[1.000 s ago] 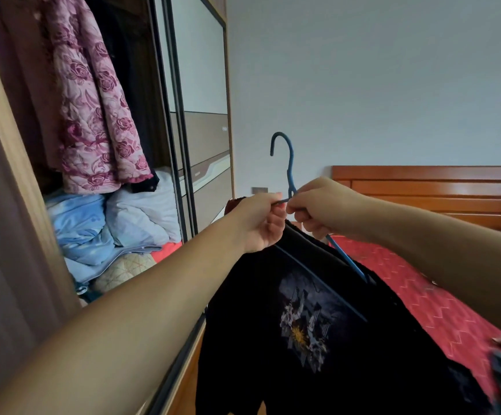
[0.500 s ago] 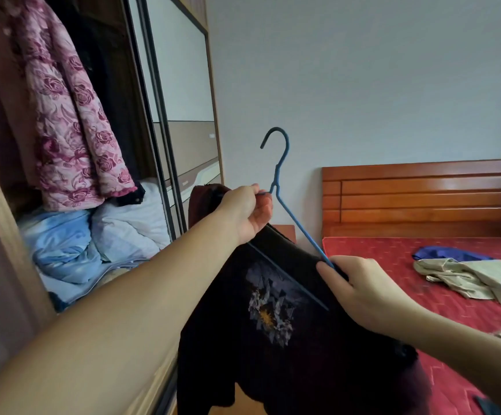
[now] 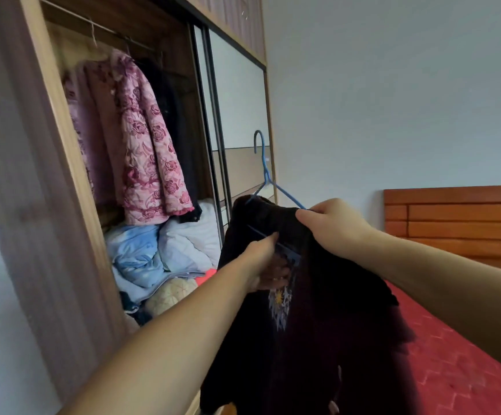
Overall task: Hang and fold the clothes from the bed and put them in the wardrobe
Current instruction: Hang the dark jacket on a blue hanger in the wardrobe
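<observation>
Right hand (image 3: 330, 226): fingers pinch the black shirt (image 3: 318, 310) collar at the right arm of the blue hanger (image 3: 265, 175). Left hand (image 3: 265, 265): fingers reach under the fabric below the hanger's bar, mostly hidden, grip not readable. One shirt, one blue hanger, hook up, held in the air between the wardrobe (image 3: 48, 175) and the bed (image 3: 459, 354). Open wardrobe: one pink floral jacket (image 3: 150, 151) and at least one dark garment on the rail, a pile of pale blue and white bedding (image 3: 159, 253) below.
</observation>
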Action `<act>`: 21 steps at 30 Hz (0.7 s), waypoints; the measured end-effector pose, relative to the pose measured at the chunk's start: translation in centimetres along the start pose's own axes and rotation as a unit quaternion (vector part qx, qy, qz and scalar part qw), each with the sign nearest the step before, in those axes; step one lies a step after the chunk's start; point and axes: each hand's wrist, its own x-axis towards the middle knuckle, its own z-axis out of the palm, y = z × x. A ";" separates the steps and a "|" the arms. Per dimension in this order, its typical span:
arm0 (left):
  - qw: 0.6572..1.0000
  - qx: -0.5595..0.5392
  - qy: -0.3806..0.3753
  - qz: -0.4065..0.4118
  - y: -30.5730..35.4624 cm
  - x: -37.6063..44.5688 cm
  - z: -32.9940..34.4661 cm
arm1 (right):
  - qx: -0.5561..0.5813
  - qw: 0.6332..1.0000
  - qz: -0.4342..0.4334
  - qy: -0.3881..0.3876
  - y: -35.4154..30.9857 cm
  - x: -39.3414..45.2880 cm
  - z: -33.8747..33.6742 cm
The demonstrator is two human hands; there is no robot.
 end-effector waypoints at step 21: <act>0.965 -0.131 -0.073 0.217 14.5 5.1 -9.3 | 0.050 0.998 -0.045 -0.011 -12.7 15.8 1.6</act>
